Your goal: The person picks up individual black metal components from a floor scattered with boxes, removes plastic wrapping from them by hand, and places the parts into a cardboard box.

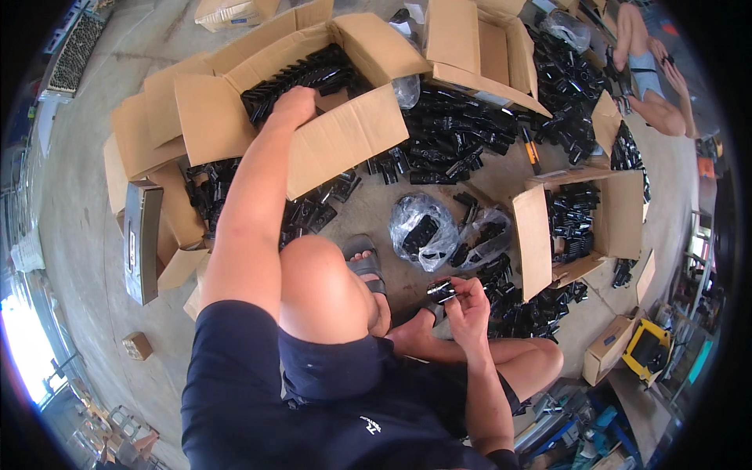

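Head view, and the right hand [468,313] has its thumb and fingers pinching a shiny black part [442,291], lifted above the floor! Over to the left hand [294,108], in at the near edge of an open cardboard box [345,142], right by rows of black pieces [329,69]; the fingertips are hidden, so whether they grip one, I cannot tell.

Now the surface: grey concrete floor [86,243], scuffed and stained, running out well beyond both sets of fingers. Just past the right fingers sit clear plastic bags [403,223] with black pieces inside, and to their right, another open box [533,243]. Between the two hands, farther out, spreads a loose black heap [454,129], an orange-and-black stick [531,149] beside it. Farther right of the right fingers, a yellow frame [648,349]; way up beyond them, another person [648,74]. Bright light [23,345] pours in far to the left of both hands.

And the writing? Small white lettering [370,426] on the dark shirt, nearer the body than the right fingers. Left of the left fingers, a dark mark [131,241] on a box side, too small to make out.
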Tool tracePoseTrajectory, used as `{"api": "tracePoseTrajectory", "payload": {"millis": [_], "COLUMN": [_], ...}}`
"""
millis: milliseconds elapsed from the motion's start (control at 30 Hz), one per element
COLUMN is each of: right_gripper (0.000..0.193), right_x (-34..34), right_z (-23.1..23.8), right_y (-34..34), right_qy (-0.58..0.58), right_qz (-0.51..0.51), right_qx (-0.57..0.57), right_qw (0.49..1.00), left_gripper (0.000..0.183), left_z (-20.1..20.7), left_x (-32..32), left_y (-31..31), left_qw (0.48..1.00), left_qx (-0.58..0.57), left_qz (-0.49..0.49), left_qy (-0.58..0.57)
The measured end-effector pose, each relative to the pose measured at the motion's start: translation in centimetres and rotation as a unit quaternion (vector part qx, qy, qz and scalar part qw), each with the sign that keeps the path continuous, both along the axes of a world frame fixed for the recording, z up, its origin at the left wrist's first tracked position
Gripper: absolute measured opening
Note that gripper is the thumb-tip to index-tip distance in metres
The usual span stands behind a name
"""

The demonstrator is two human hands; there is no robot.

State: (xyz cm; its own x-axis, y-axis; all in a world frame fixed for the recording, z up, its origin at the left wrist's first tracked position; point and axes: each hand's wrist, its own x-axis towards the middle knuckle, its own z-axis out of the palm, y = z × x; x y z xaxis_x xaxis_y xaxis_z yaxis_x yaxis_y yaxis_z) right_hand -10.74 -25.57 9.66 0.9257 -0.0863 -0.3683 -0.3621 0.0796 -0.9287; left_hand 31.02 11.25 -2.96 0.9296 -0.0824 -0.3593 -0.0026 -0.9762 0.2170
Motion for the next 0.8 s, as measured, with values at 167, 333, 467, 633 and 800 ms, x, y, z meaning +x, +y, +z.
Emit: {"api": "tracePoseTrajectory", "payload": {"millis": [167,333,467,633,800], "right_gripper": [0.014,0.014,0.013,0.012,0.024], "right_x": [-1.1,-0.3,-0.5,-1.7,-4.5], "right_z": [2.0,6.7,8.0,10.0,9.1], "right_y": [-2.2,-4.2,-6.8,-8.1,-9.2], "right_qy": [-0.013,-0.096,-0.134,-0.203,-0.190], "right_qz": [-0.020,-0.005,-0.048,-0.061,-0.086], "right_qx": [-0.117,-0.246,-0.204,-0.112,0.093], "right_qw": [0.993,0.964,0.969,0.971,0.974], "left_gripper": [0.038,0.029,0.030,0.021,0.016], "left_z": [8.4,17.3,25.0,28.3,25.8], "left_x": [-2.4,-9.0,-16.9,-27.4,-33.8], "left_y": [1.3,-0.4,-8.3,-17.3,-23.0], "left_qw": [0.970,0.827,0.761,0.762,0.685], "left_qx": [-0.200,-0.545,-0.641,-0.612,-0.631], "left_qz": [0.132,0.140,0.070,0.074,0.064], "left_qy": [-0.038,-0.018,0.079,0.199,0.358]}}
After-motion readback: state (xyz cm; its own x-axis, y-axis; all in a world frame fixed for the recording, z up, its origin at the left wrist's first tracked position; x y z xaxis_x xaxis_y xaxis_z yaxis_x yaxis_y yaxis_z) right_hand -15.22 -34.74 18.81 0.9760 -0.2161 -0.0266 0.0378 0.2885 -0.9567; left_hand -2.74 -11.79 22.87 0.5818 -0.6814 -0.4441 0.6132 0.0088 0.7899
